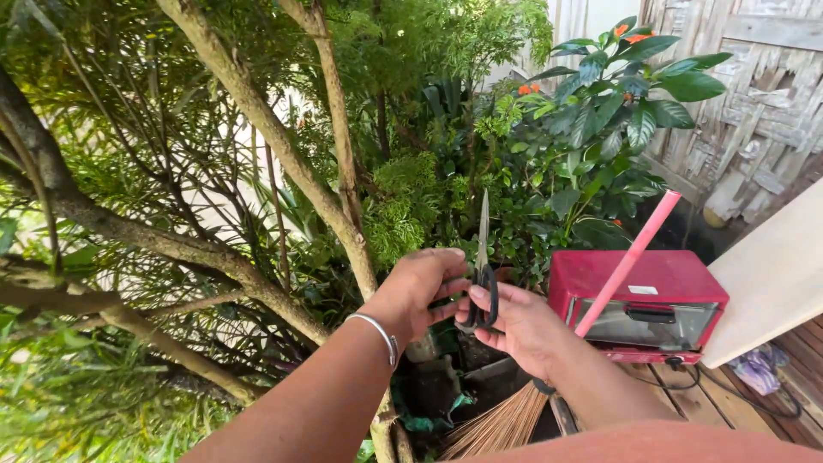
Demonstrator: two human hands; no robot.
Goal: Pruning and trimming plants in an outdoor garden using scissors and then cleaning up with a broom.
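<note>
Both hands grip the black looped handles of the steel-bladed scissors (pixel 483 274) — left hand (pixel 417 287) and right hand (pixel 514 321) pinched on them, blades upright before the shrubs — a light, rigid, sharp tool, probably best held by its 2 loops.

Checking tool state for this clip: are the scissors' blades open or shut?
Shut: the scissors point upward as one thin sliver with no gap, handles gripped by the right hand and left hand.

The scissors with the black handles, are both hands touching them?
Touching. The head view shows the right hand with fingers through the black handles of the scissors, and the left hand with its fingertips pressed against the same handles.
</note>
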